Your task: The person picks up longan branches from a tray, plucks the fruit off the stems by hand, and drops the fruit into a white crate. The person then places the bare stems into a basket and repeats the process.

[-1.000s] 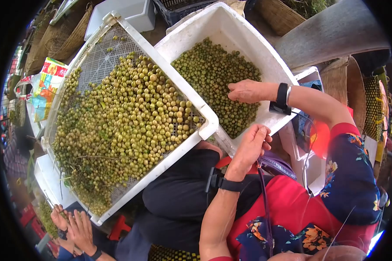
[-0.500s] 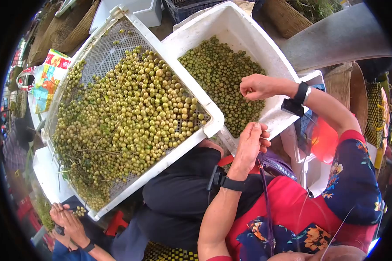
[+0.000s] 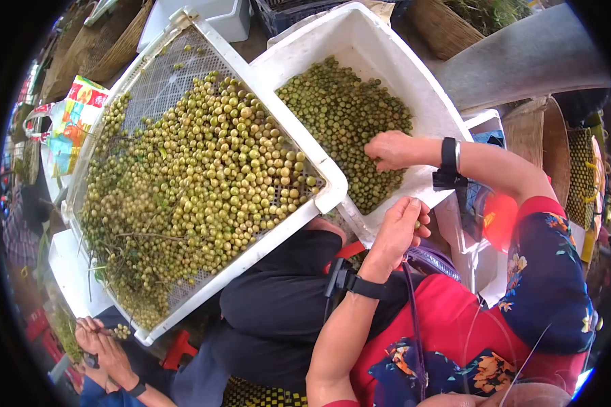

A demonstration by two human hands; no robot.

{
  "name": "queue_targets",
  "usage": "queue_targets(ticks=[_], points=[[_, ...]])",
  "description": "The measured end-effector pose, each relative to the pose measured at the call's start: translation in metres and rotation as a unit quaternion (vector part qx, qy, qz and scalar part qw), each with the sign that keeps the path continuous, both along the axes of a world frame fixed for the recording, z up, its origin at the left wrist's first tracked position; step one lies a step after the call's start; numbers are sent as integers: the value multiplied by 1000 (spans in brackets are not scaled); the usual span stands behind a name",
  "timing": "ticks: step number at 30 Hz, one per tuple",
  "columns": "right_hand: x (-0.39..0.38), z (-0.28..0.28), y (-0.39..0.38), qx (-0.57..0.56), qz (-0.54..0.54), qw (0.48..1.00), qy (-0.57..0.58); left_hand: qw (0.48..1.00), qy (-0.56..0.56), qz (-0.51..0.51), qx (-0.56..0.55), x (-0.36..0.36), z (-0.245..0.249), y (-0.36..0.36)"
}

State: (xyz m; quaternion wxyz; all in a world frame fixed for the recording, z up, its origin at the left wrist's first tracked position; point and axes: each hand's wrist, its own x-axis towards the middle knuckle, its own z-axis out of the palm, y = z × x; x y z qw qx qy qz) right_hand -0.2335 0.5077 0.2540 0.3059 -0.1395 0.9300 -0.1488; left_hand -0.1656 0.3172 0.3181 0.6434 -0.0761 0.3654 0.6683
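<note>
My right hand (image 3: 392, 150) is over the white foam box (image 3: 436, 102), its fingers curled together and pointing down at the small round green fruits (image 3: 346, 112) inside. Whatever those fingers hold is hidden. Just outside the box's near corner is my left hand (image 3: 397, 234), with thumb and fingers pinched together. What looks like a small round fruit (image 3: 417, 224) shows between them. To the left, a white-framed mesh tray (image 3: 244, 261) bears a heap of larger yellow-green round fruits (image 3: 217, 149), with stems and twigs mixed in at its lower left.
At the lower left, another person's hands (image 3: 105, 346) hold a small fruit sprig (image 3: 121, 332). A colourful bag (image 3: 75, 125) stands beyond the tray. A grey curved surface (image 3: 523, 61) and woven baskets (image 3: 448, 30) are at the upper right. A red stool (image 3: 178, 349) stands below the tray.
My right hand has moved left and down, closer to the fruits in the foam box. My left hand has turned slightly and shifted a little downward, and its thumb sits differently.
</note>
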Motion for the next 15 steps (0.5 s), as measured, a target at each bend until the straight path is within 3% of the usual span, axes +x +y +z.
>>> queue_targets(ticks=[10,14,15], points=[[-7,-15,-15,109,79,990,-38,1000,22,10,-11,-7,1,-2],[-9,-7,-12,86,40,995,-11,1000,26,14,-7,-7,3,-3],[-6,-13,-12,14,31,999,24,999,32,8,-4,-7,3,-2]])
